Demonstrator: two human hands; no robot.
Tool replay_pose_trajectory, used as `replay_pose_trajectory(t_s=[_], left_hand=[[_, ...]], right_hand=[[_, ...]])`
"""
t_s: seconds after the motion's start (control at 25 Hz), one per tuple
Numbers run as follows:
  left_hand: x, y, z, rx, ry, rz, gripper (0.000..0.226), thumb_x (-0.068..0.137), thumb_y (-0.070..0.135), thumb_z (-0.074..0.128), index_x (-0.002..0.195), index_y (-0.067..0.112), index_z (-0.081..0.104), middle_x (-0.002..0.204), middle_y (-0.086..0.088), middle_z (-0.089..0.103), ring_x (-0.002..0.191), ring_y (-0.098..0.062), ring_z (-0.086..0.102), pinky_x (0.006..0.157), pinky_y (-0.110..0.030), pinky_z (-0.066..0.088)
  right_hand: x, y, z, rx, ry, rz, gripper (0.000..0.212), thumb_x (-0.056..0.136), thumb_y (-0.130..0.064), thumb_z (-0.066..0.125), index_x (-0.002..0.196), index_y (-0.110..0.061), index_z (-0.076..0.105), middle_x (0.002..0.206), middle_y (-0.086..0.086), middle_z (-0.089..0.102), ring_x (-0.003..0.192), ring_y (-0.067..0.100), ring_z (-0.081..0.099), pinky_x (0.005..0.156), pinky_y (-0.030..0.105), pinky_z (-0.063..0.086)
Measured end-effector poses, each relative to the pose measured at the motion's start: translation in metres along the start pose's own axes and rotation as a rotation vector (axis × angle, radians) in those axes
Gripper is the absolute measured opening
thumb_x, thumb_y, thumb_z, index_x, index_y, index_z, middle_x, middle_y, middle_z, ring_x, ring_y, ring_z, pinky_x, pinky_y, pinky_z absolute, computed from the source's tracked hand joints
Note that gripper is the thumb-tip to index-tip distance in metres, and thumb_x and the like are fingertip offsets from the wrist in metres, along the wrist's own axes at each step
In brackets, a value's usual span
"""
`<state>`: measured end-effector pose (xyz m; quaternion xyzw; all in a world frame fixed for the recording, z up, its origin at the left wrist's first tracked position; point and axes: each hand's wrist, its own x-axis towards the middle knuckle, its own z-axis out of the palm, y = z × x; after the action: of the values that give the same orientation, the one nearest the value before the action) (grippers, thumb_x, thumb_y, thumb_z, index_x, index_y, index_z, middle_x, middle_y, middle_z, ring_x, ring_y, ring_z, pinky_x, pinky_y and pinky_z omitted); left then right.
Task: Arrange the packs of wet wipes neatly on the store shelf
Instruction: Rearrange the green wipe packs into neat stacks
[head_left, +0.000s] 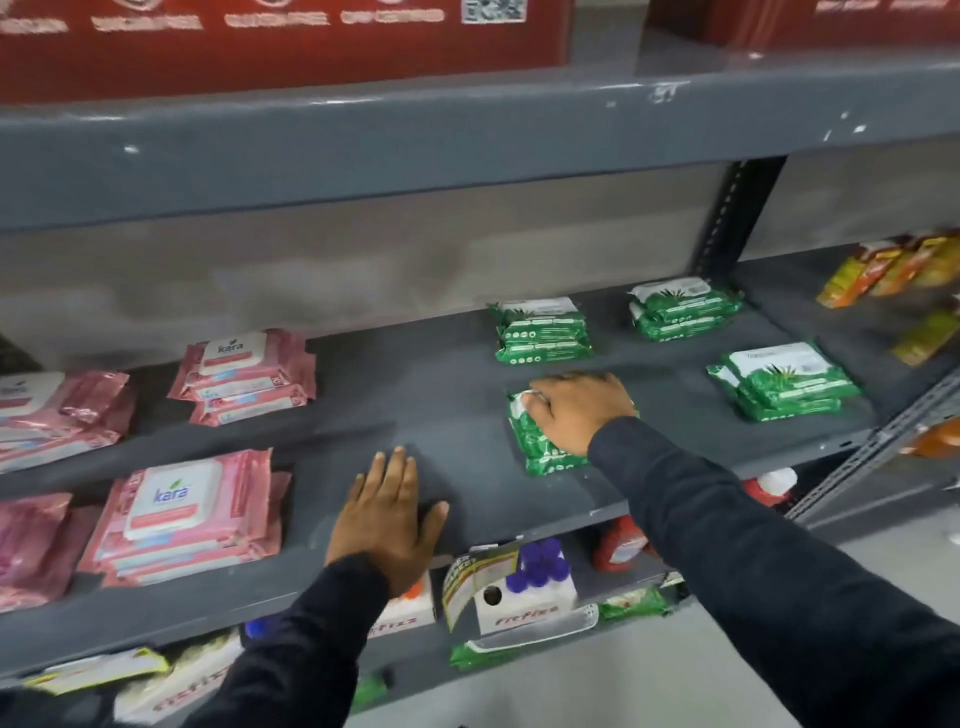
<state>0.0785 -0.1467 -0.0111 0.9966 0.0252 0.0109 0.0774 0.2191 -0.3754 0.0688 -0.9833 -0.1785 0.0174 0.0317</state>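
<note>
Green wet wipe packs lie in small stacks on the grey shelf (441, 395): one stack at the back middle (543, 330), one at the back right (680, 309), one at the front right (784, 382). My right hand (576, 410) lies on top of a further green stack (535, 441) near the shelf's front, fingers curled over its far end. My left hand (387, 512) rests flat on the bare shelf, fingers apart, holding nothing. Pink Kara packs sit in stacks at the left: back (244, 374), front (187, 519) and far left (52, 415).
Orange and yellow sachets (883, 270) fill the neighbouring bay at the right, past a perforated upright (727, 228). A lower shelf holds white boxes with purple caps (530, 582) and red bottles (621, 543). A thick grey shelf beam (467, 135) runs overhead.
</note>
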Motion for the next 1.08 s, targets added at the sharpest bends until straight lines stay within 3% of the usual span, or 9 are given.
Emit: replay_pose_trajectory(t_s=[0.08,0.4,0.48,0.56,0.68,0.8,0.92,1.0,1.08], left_hand=[[0.001,-0.001,-0.001,0.003,0.014,0.009,0.084,0.084,0.064,0.011,0.147,0.010,0.019,0.159,-0.007,0.011,0.145,-0.024,0.003,0.117,-0.039,0.004],[0.001,-0.001,-0.001,0.018,0.020,-0.016,0.089,0.079,0.067,0.007,0.147,0.011,0.020,0.158,-0.005,0.012,0.144,-0.017,0.002,0.117,-0.038,0.006],[0.002,-0.001,-0.002,0.009,0.019,-0.016,0.090,0.080,0.068,0.009,0.147,0.010,0.022,0.157,-0.005,0.015,0.144,-0.018,0.005,0.117,-0.039,0.010],[0.002,0.000,-0.004,0.006,0.026,-0.016,0.090,0.080,0.068,0.013,0.145,0.008,0.026,0.156,-0.007,0.019,0.144,-0.021,0.011,0.117,-0.042,0.014],[0.002,0.006,-0.008,0.011,0.029,-0.026,0.090,0.079,0.068,0.016,0.144,0.007,0.029,0.155,-0.008,0.023,0.143,-0.023,0.015,0.116,-0.043,0.017],[0.002,0.007,-0.011,0.021,0.033,-0.026,0.097,0.077,0.075,0.011,0.144,0.007,0.031,0.154,-0.008,0.024,0.143,-0.024,0.017,0.116,-0.043,0.018],[0.003,0.010,-0.013,0.039,0.017,-0.021,0.106,0.074,0.080,-0.003,0.143,0.007,0.031,0.154,-0.009,0.024,0.143,-0.025,0.017,0.117,-0.044,0.019],[0.003,0.010,-0.012,0.031,0.018,-0.027,0.106,0.075,0.079,-0.002,0.142,0.006,0.033,0.153,-0.010,0.026,0.142,-0.026,0.019,0.116,-0.046,0.021],[0.003,0.010,-0.013,0.027,0.011,-0.033,0.104,0.077,0.078,0.000,0.142,0.005,0.034,0.152,-0.011,0.028,0.142,-0.027,0.021,0.115,-0.047,0.023]], right_hand=[[0.000,0.001,0.007,-0.035,0.052,-0.034,0.044,0.090,-0.048,0.024,0.096,-0.029,0.063,0.104,0.000,0.070,0.095,0.026,0.061,0.086,0.040,0.039],[-0.005,0.005,0.011,-0.011,0.046,-0.084,0.058,0.094,-0.050,0.019,0.129,-0.024,0.057,0.135,0.001,0.059,0.124,0.024,0.052,0.108,0.048,0.029],[-0.002,0.014,0.002,0.131,0.006,-0.159,0.061,0.095,-0.056,0.019,0.138,-0.022,0.046,0.147,0.003,0.047,0.136,0.023,0.040,0.114,0.050,0.022],[0.001,0.046,-0.017,0.384,0.100,-0.179,0.063,0.096,-0.057,0.024,0.144,-0.021,0.040,0.153,0.004,0.039,0.141,0.022,0.034,0.116,0.047,0.022],[0.009,0.141,-0.044,0.404,0.287,0.052,0.053,0.097,-0.052,0.031,0.141,-0.025,0.046,0.147,0.006,0.048,0.133,0.028,0.046,0.111,0.044,0.034],[0.000,0.239,-0.043,0.161,0.094,0.361,0.050,0.096,-0.052,0.030,0.137,-0.031,0.049,0.143,0.007,0.052,0.130,0.031,0.046,0.111,0.047,0.028],[-0.010,0.272,-0.021,0.123,0.047,0.367,0.050,0.094,-0.056,0.029,0.119,-0.029,0.063,0.130,0.009,0.061,0.121,0.031,0.051,0.101,0.046,0.034],[-0.008,0.275,-0.012,0.141,0.108,0.352,0.050,0.094,-0.055,0.028,0.107,-0.026,0.067,0.121,0.011,0.065,0.112,0.033,0.054,0.089,0.041,0.041],[-0.005,0.277,-0.008,0.121,0.145,0.338,0.051,0.094,-0.054,0.028,0.106,-0.025,0.068,0.118,0.011,0.065,0.111,0.033,0.054,0.088,0.040,0.043]])
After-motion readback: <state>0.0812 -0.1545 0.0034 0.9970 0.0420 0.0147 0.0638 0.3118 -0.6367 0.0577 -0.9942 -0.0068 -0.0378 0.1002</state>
